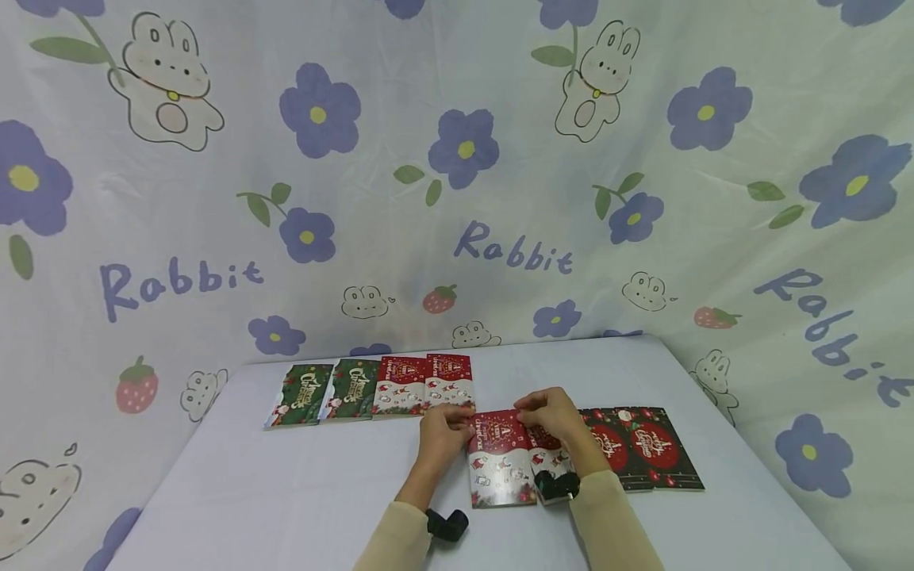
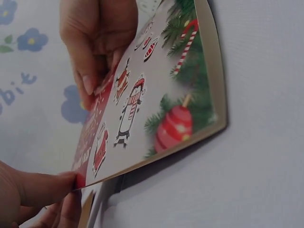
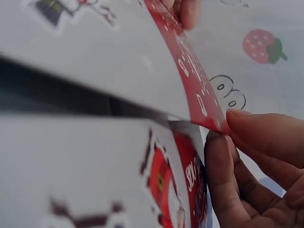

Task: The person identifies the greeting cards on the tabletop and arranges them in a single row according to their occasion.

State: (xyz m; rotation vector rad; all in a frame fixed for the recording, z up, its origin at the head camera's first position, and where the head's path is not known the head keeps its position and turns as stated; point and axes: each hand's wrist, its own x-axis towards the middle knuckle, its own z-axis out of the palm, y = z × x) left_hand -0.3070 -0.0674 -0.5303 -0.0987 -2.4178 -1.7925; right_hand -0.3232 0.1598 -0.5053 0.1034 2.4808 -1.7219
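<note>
We hold the red penguin Christmas card (image 1: 500, 458) by its far top corners, left hand (image 1: 444, 434) and right hand (image 1: 553, 416) each with a pinching grip, lifting it off the pile on the surface (image 1: 286, 492). Next, we judge, it must join the far card row (image 1: 371, 388), laid flat beside the red ones.

The head view looks forward and slightly down from above the person's forearms, taking in the whole table (image 1: 286, 492) and the backdrop cloth behind the hands. The left wrist view sits low, just beside the left hand (image 2: 28, 194), looking along the red card (image 2: 156, 99) toward the right hand (image 2: 95, 42). The right wrist view is very near, blurred, facing across that same card (image 3: 194, 90). All three share this card's top edge.
</note>
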